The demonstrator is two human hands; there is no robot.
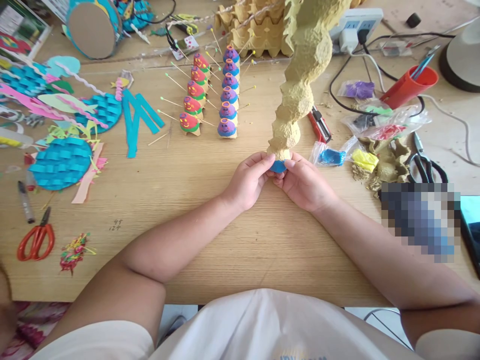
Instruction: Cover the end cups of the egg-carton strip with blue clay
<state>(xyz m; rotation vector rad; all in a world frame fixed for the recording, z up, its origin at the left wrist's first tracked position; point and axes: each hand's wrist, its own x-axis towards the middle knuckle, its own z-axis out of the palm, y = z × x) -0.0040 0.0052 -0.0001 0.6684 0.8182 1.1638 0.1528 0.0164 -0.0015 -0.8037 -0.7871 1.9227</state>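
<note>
Fingertips of our left hand [249,181] and right hand [303,184] pinch a blue clay lump [278,167] at frame centre, beneath the egg-carton tower [296,90]. Painted cones [210,100] stand upper left on the counter [225,240]; a box cutter [319,125] and bagged clay [332,156] lie just right.

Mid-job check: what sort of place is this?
Probably a craft worktable: woven blue paper discs, red scissors, rows of painted egg-carton figures. The left hand and right hand pinch a blue piece under an egg-carton tower.
</note>
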